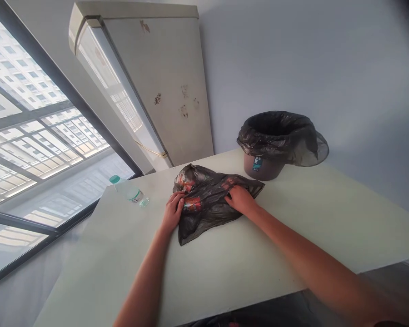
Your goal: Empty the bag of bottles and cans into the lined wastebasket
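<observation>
1. The left hand (pixel 173 211) touches the nearest edge of a thin, see-through black plastic bag (pixel 209 200); whether it pinches, I cannot tell.
2. The right hand (pixel 241 200) is partly under the bag's film (red shows through), its grip hidden.
3. The bag lies between both hands on the pale surface (pixel 231 268).
4. Left of the left hand: a clear, green-capped plastic bottle (pixel 131 193).

Pretty sure I'd remoted into a flat: 1 scuffed fridge (pixel 163 81), plus railings (pixel 73 131) and a many-windowed building (pixel 22 63) past the window (pixel 88 113).
</observation>
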`<state>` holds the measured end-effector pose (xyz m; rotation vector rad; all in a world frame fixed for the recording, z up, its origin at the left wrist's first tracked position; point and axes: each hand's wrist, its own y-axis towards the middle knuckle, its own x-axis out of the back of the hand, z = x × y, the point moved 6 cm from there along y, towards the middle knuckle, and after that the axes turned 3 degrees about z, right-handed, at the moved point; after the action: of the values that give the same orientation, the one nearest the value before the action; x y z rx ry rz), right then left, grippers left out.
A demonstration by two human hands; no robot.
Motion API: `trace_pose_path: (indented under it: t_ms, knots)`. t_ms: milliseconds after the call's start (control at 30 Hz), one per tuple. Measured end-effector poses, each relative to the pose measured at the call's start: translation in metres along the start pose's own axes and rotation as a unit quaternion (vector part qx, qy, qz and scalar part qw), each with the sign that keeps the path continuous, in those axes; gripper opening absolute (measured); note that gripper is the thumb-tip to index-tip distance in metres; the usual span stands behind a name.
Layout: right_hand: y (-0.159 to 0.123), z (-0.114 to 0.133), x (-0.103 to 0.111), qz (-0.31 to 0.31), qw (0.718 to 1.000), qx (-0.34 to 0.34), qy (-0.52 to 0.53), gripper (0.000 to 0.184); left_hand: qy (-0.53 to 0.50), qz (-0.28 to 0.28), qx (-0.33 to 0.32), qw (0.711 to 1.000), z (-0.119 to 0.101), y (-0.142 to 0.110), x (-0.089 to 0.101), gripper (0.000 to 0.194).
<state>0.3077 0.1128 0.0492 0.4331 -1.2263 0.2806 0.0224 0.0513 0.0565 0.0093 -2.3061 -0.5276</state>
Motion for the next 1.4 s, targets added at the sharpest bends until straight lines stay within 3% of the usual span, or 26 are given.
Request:
trace_pose_path:
  t_ms: [200, 300, 367, 433, 533, 600, 800, 900, 1000, 1100, 1167, 1233, 1300, 1400]
  knots:
    - [0.004, -0.013, -0.005, -0.012, 0.999, -0.04, 0.009, 0.017, -0.001, 0.008, -0.002, 1.0, -0.004, 0.001, 0.0, 0.038]
    - [0.001, -0.015, 0.003, -0.035, 0.998, -0.032, 0.042, 0.028, 0.002, 0.007, 0.003, 1.0, -0.003, 0.0, 0.0, 0.037]
    - [-0.003, -0.016, 0.014, -0.069, 0.995, -0.022, 0.074, 0.04, 0.01, 0.001, 0.019, 1.0, 0.0, 0.0, 0.001, 0.035]
    - [-0.008, -0.017, 0.03, -0.139, 0.982, 0.005, 0.125, 0.039, 0.018, -0.001, 0.034, 0.999, 0.002, -0.001, 0.002, 0.034]
    - [-0.017, -0.021, 0.056, -0.26, 0.94, 0.053, 0.214, 0.029, 0.029, -0.002, 0.036, 0.999, 0.004, -0.001, 0.002, 0.033]
    - [-0.021, -0.027, 0.066, -0.302, 0.915, 0.049, 0.263, 0.025, 0.034, -0.01, 0.037, 0.999, 0.005, 0.0, 0.003, 0.033]
    - [-0.029, -0.056, 0.069, -0.38, 0.826, -0.086, 0.407, 0.028, 0.037, -0.024, 0.045, 0.998, 0.007, 0.0, 0.004, 0.031]
    - [-0.03, -0.065, 0.062, -0.392, 0.772, -0.148, 0.478, 0.04, 0.036, -0.026, 0.043, 0.998, 0.005, -0.001, 0.004, 0.03]
    - [-0.028, -0.067, 0.059, -0.389, 0.708, -0.176, 0.563, 0.04, 0.04, -0.029, 0.044, 0.998, 0.004, -0.001, 0.004, 0.029]
    - [-0.021, -0.063, 0.06, -0.334, 0.659, -0.175, 0.651, 0.037, 0.044, -0.034, 0.048, 0.997, 0.005, -0.001, 0.005, 0.028]
    - [-0.017, -0.059, 0.061, -0.277, 0.655, -0.161, 0.684, 0.035, 0.048, -0.04, 0.048, 0.997, 0.005, -0.002, 0.007, 0.026]
    - [-0.016, -0.059, 0.062, -0.248, 0.67, -0.147, 0.685, 0.029, 0.052, -0.05, 0.048, 0.996, 0.005, -0.002, 0.009, 0.025]
    - [-0.021, -0.066, 0.066, -0.27, 0.69, -0.131, 0.659, 0.029, 0.059, -0.057, 0.044, 0.996, 0.005, -0.002, 0.01, 0.025]
    - [-0.033, -0.084, 0.076, -0.369, 0.711, -0.109, 0.589, 0.034, 0.072, -0.054, 0.036, 0.995, 0.005, -0.001, 0.009, 0.027]
